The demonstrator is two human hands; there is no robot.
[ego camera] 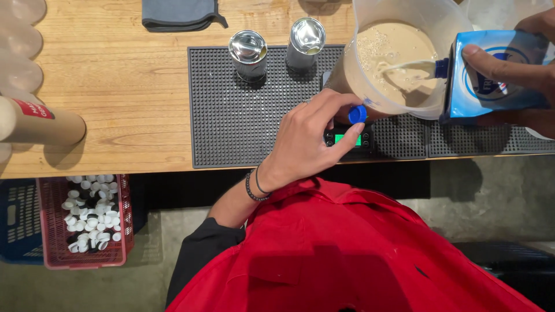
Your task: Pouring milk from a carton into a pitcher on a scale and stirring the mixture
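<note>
My right hand (523, 69) grips a blue and white carton (497, 78), tilted so a white stream runs from its spout into a clear plastic pitcher (399, 63) holding beige liquid. The pitcher stands on a small digital scale (348, 140) with a green lit display. My left hand (306, 141) rests over the scale in front of the pitcher and pinches a small blue cap (357, 114) between thumb and fingers. Dark bracelets circle that wrist.
Two open metal cans (248, 53) (305, 41) stand on the black rubber bar mat (231, 127). A grey folded cloth (179, 14) lies at the back and a cardboard tube (40, 121) at the left. Below the wooden counter sits a red basket (55, 254) of white caps.
</note>
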